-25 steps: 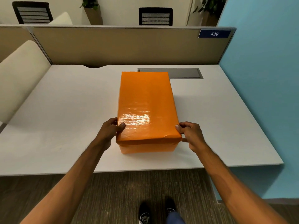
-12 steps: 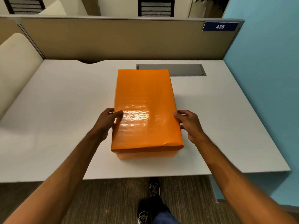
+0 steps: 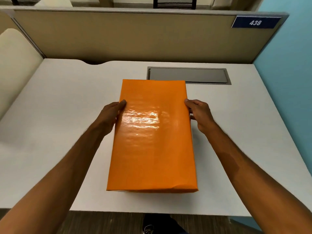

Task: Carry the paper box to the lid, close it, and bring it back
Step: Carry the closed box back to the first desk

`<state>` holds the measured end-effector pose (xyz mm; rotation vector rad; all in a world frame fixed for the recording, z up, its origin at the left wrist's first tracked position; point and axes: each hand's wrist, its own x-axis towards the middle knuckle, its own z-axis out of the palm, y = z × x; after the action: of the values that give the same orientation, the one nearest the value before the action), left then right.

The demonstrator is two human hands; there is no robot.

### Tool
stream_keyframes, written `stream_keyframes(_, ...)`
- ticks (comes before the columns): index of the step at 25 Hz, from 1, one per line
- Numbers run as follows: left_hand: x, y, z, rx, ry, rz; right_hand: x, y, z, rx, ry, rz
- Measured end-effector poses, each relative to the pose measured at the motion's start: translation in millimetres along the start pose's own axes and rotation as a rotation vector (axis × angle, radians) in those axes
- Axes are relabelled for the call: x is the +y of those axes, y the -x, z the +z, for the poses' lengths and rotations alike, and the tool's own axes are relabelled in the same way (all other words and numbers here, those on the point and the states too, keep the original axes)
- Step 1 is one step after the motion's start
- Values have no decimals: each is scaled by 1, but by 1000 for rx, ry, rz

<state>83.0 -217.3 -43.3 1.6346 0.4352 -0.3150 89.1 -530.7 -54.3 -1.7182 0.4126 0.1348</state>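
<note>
An orange paper box (image 3: pixel 152 141) with its glossy lid on lies lengthwise on the white desk (image 3: pixel 54 129). The lid covers the whole top; the box body below it is hidden. My left hand (image 3: pixel 112 115) presses against the box's left long side, thumb on the top edge. My right hand (image 3: pixel 199 114) holds the right long side the same way, thumb tip on the lid's edge. Both hands grip the box around its far half. Whether the box is lifted off the desk I cannot tell.
A grey cable flap (image 3: pixel 189 76) is set in the desk just behind the box. A beige partition (image 3: pixel 135 36) with a blue "438" plate (image 3: pixel 255 22) closes the back. A blue wall (image 3: pixel 290 81) stands right, a cream chair back (image 3: pixel 15 68) left.
Both hands slid forward along the box's long sides, from its near corners to its far half. The view moved closer over the desk.
</note>
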Motion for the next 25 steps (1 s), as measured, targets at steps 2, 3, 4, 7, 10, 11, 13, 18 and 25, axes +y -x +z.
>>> stream_keyframes(2,7,-13,2,14,6,-9,-7,-16,3,-21,-4,-7)
stream_keyframes(3,9,-18,2,21,5,-9,-9,-22,4,-26,-7,-11)
stream_keyframes(4,10,-23,2,33,-1,-8,-10,-27,5,-28,-11,-11)
stream_keyframes(7,9,-30,5,111,-13,8,-9,-37,7,-5,-4,-5)
stream_keyframes(10,8,-34,7,178,16,29,-7,-44,7,15,9,11)
stream_keyframes(11,8,-34,7,182,21,28,-7,-46,7,15,10,15)
stream_keyframes(13,7,-35,7,179,31,24,-5,-49,8,10,17,25)
stream_keyframes(18,4,-39,12,245,67,13,0,-52,12,64,30,40)
stream_keyframes(25,11,-36,15,301,-73,7,-1,-44,12,30,70,22)
